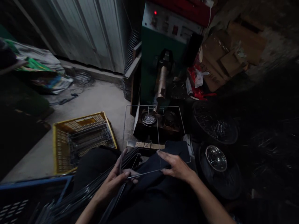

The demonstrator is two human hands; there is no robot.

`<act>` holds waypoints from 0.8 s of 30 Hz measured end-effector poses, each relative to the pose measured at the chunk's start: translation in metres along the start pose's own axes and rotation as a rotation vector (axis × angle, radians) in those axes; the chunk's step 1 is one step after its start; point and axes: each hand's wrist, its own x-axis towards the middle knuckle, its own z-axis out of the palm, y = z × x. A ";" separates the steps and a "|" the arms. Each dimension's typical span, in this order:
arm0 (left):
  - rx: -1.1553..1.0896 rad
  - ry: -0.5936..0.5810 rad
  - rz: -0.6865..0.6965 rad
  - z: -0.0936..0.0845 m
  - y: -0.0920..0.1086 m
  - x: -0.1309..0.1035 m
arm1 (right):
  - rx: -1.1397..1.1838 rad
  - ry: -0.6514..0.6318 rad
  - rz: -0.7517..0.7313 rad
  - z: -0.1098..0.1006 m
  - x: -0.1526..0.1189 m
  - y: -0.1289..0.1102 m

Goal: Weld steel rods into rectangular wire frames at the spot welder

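Observation:
A thin wire frame [125, 124] reaches from my hands up to the electrode of a green machine [149, 68]. My left hand [119, 175] is closed on the near left corner of this frame, its index finger raised along the side wire. On the right, my right hand [174, 165] pinches the middle wire and the near crossbar. The frame's far side lies under the machine's copper-coloured arm [161, 84], where small crosswires meet it. Beside that spot is a small dish of metal bits [149, 119]. A bundle of dark wires [91, 189] rests across my lap at the left.
A yellow crate [54, 149] with wire pieces stands at the left, a blue crate [35, 183] nearer. To the right are a dark basin of small metal parts [215, 124] and a shiny metal bowl [216, 158]. Cardboard [215, 59] lies behind.

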 end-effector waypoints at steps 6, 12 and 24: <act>-0.006 0.001 0.015 0.001 0.004 0.010 | -0.006 0.015 0.006 -0.011 0.008 0.001; -0.031 0.013 0.024 0.004 0.010 0.014 | -0.019 0.036 -0.006 -0.012 0.013 0.004; -0.048 0.007 -0.026 0.003 0.013 0.015 | -0.005 0.035 -0.014 -0.015 0.014 -0.002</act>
